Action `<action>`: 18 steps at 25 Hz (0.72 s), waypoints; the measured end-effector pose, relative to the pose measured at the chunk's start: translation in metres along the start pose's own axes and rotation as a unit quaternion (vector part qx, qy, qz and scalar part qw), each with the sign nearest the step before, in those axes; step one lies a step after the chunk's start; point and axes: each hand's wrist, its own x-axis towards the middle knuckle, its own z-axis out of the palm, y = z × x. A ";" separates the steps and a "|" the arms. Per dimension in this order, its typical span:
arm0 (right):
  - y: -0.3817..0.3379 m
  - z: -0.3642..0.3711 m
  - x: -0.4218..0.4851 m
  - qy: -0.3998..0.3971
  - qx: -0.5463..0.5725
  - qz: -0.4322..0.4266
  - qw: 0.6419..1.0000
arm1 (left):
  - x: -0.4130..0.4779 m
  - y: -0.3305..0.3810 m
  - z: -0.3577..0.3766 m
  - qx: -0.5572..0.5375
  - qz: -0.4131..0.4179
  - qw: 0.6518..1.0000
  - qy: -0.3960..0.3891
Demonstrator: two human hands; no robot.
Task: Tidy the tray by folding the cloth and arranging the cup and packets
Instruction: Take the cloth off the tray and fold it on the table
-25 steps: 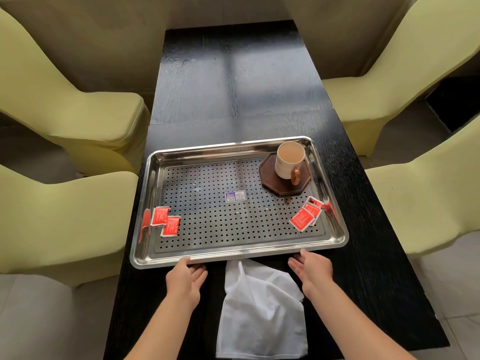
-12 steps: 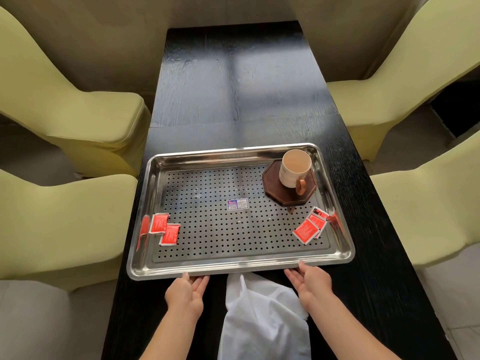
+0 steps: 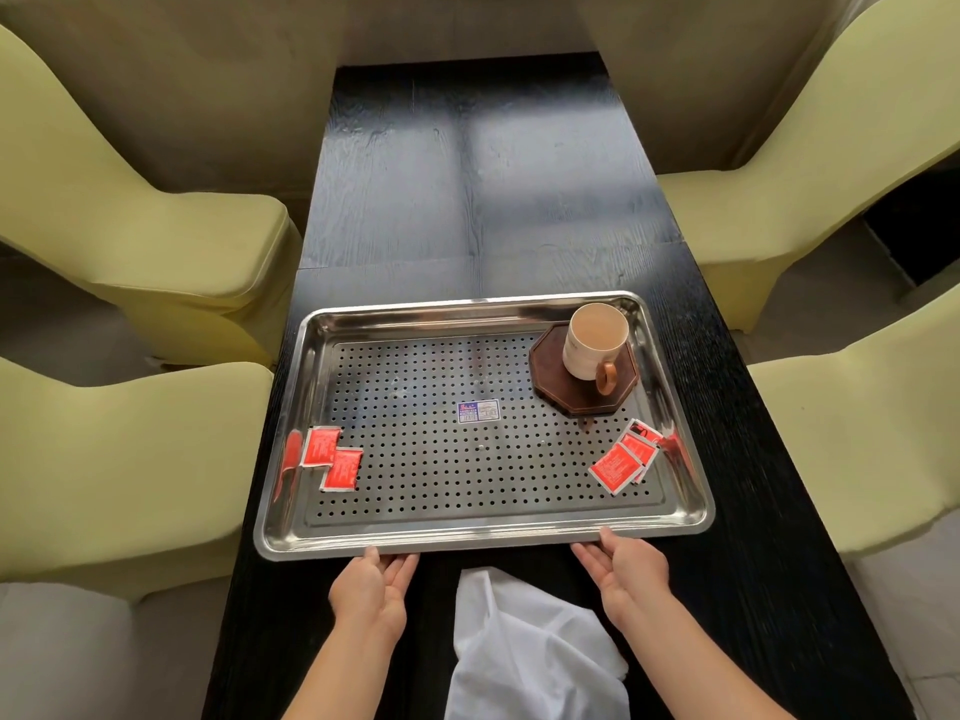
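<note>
Black wood-grain table [image 3: 467, 200] carries a stainless steel tray [image 3: 493, 535], and both hands meet its near rim. The left hand [image 3: 371, 589] and right hand [image 3: 628, 569] have their fingers straight and held together, fingertips against the metal, gripping nothing. Judged step: sliding the tray away to free table space for folding. Recommended: equal pressure from both hands so the tray does not skew, and a slow pace so the cup does not slide or tip on its coaster. The cloth should be kept out from under the rim. Condition noted: the tray floor is perforated, with a small label at centre. The white cloth [image 3: 524, 652] lies crumpled and unfolded on the table between the forearms, its tip just short of the rim. A dark octagonal coaster [image 3: 550, 366] sits in the far right corner, bearing an upright cream cup [image 3: 592, 340], handle toward the person. Two red packets [image 3: 332, 457] overlap at the left wall; several more [image 3: 626, 459] lie fanned at the right.
</note>
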 end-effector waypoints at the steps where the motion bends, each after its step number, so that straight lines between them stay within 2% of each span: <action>1: -0.002 0.002 0.001 -0.001 -0.001 -0.003 1.000 | 0.000 0.000 0.003 0.001 0.000 1.000 -0.002; 18: -0.042 0.056 0.026 0.005 -0.019 -0.014 1.000 | 0.019 0.021 0.065 -0.001 -0.003 1.000 -0.017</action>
